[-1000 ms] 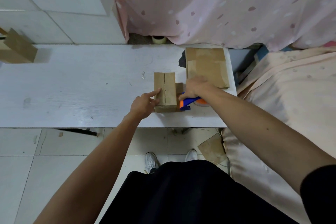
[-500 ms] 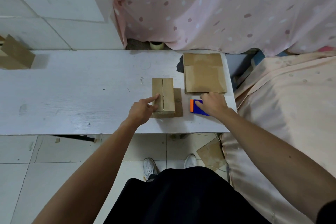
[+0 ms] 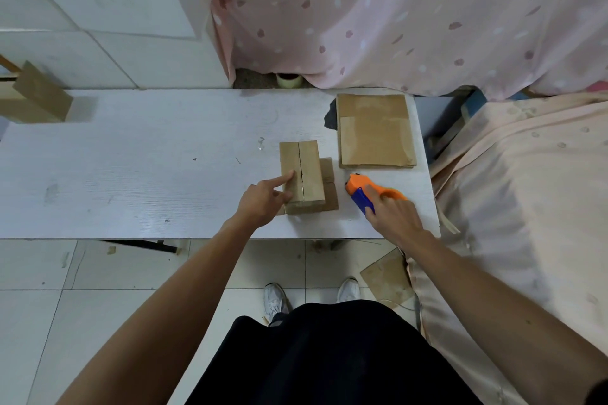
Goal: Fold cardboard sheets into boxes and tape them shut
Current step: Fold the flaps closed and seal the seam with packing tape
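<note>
One finished box [image 3: 39,99] sits at the far left end of the desk [image 3: 131,174], well apart from the action, and now across to the centre: the left grip [image 3: 263,204] has its forefinger laid straight on the near-left top flap of the open-seamed box [image 3: 301,171], the other fingers curled beside the box and holding nothing that I can see. That box stands on the desk with its two top flaps closed edge to edge and the seam between them bare, so no tape on top yet. Just to its right, the orange and blue tape dispenser [image 3: 360,194] lies low on the desk, the right grip [image 3: 393,217] wrapped round its handle. Behind that, a stack of flat cardboard sheets [image 3: 375,131] waits by the desk's right edge. Folding looks finished here, and this is the taping step. The next move, I'd say, calls for bringing the dispenser over to one end of the seam and drawing it along the full length, while that forefinger pins the flaps flat and slides clear of the tape's path
</note>
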